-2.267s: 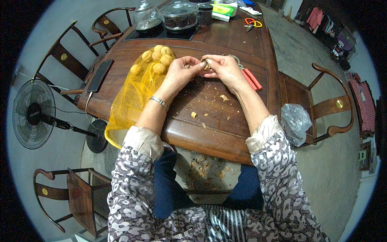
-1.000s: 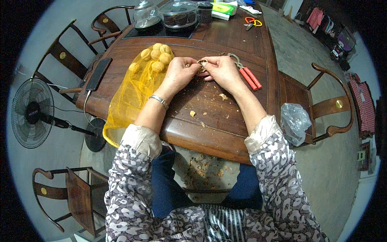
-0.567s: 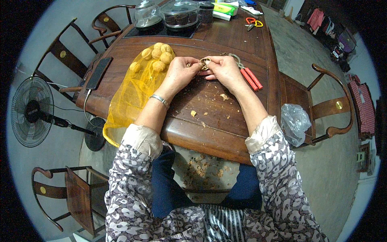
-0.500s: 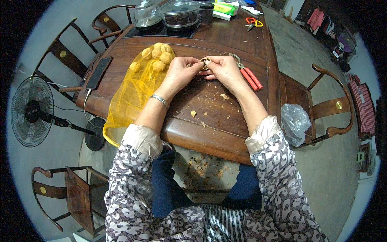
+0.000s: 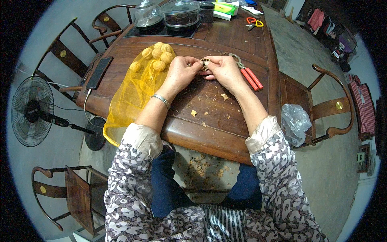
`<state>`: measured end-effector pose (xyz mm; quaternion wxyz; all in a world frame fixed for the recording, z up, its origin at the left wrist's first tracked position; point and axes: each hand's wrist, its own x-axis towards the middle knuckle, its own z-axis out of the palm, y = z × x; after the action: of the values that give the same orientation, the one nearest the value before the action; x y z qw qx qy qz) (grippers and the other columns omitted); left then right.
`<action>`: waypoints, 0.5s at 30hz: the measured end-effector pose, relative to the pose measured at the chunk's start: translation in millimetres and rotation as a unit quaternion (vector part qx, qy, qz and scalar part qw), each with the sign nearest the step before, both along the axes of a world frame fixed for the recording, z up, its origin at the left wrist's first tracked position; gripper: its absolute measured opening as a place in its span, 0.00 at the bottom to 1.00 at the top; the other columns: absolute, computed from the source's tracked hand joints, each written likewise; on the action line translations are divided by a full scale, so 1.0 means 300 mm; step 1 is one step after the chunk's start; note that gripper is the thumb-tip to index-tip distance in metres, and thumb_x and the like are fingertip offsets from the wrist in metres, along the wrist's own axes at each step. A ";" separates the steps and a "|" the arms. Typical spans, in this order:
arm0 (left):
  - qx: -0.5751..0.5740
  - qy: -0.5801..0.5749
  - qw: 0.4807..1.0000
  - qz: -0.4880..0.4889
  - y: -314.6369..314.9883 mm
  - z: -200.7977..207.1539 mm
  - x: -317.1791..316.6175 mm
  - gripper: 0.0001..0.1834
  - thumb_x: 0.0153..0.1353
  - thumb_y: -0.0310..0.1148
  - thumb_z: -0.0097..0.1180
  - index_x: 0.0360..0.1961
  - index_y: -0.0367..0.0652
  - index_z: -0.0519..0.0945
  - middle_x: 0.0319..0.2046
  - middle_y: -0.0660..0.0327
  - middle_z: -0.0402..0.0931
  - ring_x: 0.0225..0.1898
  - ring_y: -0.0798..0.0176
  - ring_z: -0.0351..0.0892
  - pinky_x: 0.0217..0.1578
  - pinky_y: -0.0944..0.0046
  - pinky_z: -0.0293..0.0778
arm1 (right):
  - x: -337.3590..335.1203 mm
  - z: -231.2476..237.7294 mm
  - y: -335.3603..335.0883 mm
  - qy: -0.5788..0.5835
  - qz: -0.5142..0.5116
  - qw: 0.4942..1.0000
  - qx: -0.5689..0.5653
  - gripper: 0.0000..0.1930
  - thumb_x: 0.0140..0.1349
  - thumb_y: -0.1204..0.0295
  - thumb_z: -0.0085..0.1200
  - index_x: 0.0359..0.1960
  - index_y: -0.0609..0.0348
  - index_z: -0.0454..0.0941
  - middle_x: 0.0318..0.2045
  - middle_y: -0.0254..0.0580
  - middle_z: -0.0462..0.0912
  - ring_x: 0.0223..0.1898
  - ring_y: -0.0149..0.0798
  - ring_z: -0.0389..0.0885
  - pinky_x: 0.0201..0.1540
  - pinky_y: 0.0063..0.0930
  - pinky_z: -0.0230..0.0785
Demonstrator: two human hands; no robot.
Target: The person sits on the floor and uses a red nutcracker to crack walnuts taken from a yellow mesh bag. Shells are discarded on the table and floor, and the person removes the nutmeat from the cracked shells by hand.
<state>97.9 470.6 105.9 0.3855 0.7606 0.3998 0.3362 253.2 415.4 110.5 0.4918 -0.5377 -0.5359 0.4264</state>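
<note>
A cracked walnut (image 5: 204,64) is pinched between the fingertips of both hands above the wooden table. My left hand (image 5: 182,71) grips it from one side, with a metal bracelet on that wrist. From the other side my right hand (image 5: 226,71) presses thumb and fingers onto the broken shell. Just beyond the right hand lies a nutcracker with red handles (image 5: 251,78), its metal head partly hidden. Beside the left hand, several whole walnuts (image 5: 160,65) rest at the mouth of a yellow mesh bag (image 5: 128,96). Shell pieces (image 5: 194,113) and crumbs are scattered below the hands.
A black phone (image 5: 99,73) with a cable lies at the table's left. Lidded glass pots (image 5: 180,15) and red-and-yellow scissors (image 5: 254,23) are farther back. A plastic bag (image 5: 295,124) sits on the right chair. A fan (image 5: 33,111) stands left; shell litter (image 5: 201,171) lies below the table edge.
Both hands stay in nearly the same place, still pinching the walnut. Only a very slight shift of the fingers shows; the things on the table have not moved.
</note>
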 end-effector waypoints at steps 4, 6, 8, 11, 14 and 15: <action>0.006 0.007 1.000 0.005 0.000 0.003 -0.003 0.15 0.61 0.34 0.54 0.39 0.31 0.82 0.27 0.64 0.80 0.27 0.75 0.74 0.28 0.72 0.71 | -0.012 0.004 -0.003 -0.014 0.001 1.000 0.003 0.13 0.66 0.71 0.49 0.49 0.64 0.77 0.37 0.39 0.83 0.37 0.31 0.83 0.36 0.19 0.78; 0.014 0.003 1.000 0.014 0.005 -0.002 -0.005 0.15 0.61 0.34 0.54 0.39 0.31 0.81 0.27 0.63 0.80 0.27 0.74 0.74 0.28 0.72 0.71 | -0.013 0.007 -0.003 0.011 -0.002 1.000 0.002 0.14 0.67 0.72 0.49 0.50 0.64 0.77 0.38 0.40 0.83 0.38 0.31 0.83 0.37 0.20 0.78; 0.003 -0.013 1.000 0.016 -0.002 0.004 -0.002 0.15 0.61 0.34 0.54 0.39 0.31 0.81 0.27 0.63 0.80 0.27 0.74 0.74 0.28 0.72 0.71 | -0.008 0.007 -0.003 0.073 0.008 0.997 -0.001 0.15 0.67 0.72 0.49 0.52 0.65 0.75 0.40 0.41 0.82 0.39 0.32 0.83 0.40 0.21 0.78; 0.000 -0.032 0.999 0.018 0.000 0.002 -0.002 0.15 0.62 0.34 0.53 0.40 0.31 0.81 0.28 0.63 0.80 0.28 0.74 0.74 0.28 0.73 0.71 | -0.001 0.016 -0.006 0.144 0.016 0.989 -0.010 0.17 0.66 0.71 0.49 0.54 0.66 0.73 0.43 0.42 0.81 0.41 0.32 0.82 0.44 0.23 0.78; 0.004 -0.050 0.999 0.015 0.017 -0.018 -0.014 0.15 0.62 0.34 0.54 0.41 0.31 0.81 0.29 0.64 0.80 0.28 0.74 0.74 0.28 0.73 0.71 | -0.005 0.026 -0.006 0.192 0.032 0.981 -0.018 0.18 0.66 0.71 0.50 0.55 0.67 0.71 0.44 0.41 0.81 0.42 0.33 0.81 0.48 0.25 0.77; 0.005 -0.057 0.998 0.013 0.024 -0.026 -0.021 0.15 0.62 0.34 0.54 0.41 0.32 0.81 0.29 0.64 0.80 0.28 0.75 0.74 0.28 0.73 0.71 | -0.010 0.029 -0.005 0.206 0.041 0.978 -0.020 0.18 0.66 0.72 0.50 0.55 0.67 0.71 0.44 0.41 0.81 0.42 0.33 0.81 0.49 0.26 0.77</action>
<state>91.6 478.0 98.2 0.3990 0.7371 0.3854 0.3860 250.3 414.0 119.2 0.5632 -0.4259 -0.4361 0.5580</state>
